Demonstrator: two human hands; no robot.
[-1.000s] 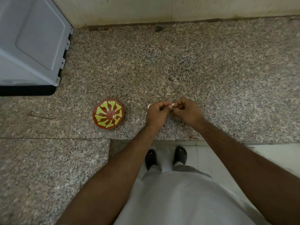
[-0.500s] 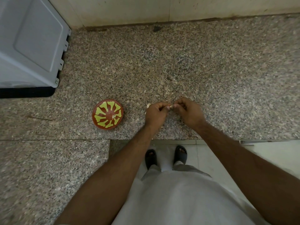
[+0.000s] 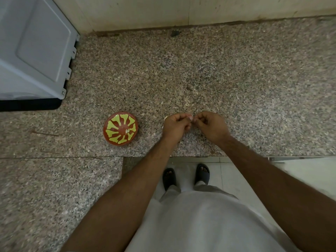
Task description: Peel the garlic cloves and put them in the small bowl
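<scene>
Closest to the camera is the person's pale shirt (image 3: 209,224), which hides most of the legs. Past it two feet in dark sandals (image 3: 186,176) stand on a light tiled floor (image 3: 245,180), right by the near edge of the table (image 3: 254,88). The table is speckled stone. Its near edge steps toward the person on the left side, so there is more table there.

Both bare arms reach over the near edge. The left hand (image 3: 174,125) and the right hand (image 3: 211,125) meet just past that edge, near the middle. Both are curled, with fingertips pinched together on a tiny pale garlic clove (image 3: 190,116). Only a small bit of it peeks out between the fingers, so whether it has skin on is hard to tell. A little pale scrap (image 3: 165,118) shows at the far side of the left hand; what it is cannot be made out.

The small bowl (image 3: 120,129) sits on the table to the left of the hands, near but apart from them. It is red-brown with yellow shapes, and a few small pale pieces lie inside.

Behind the hands and to the right the table is bare and open all the way to the wall (image 3: 181,10). In the far left corner stands a big grey box (image 3: 32,51), cut off by the picture edge. A dark speck (image 3: 175,33) lies by the far edge.
</scene>
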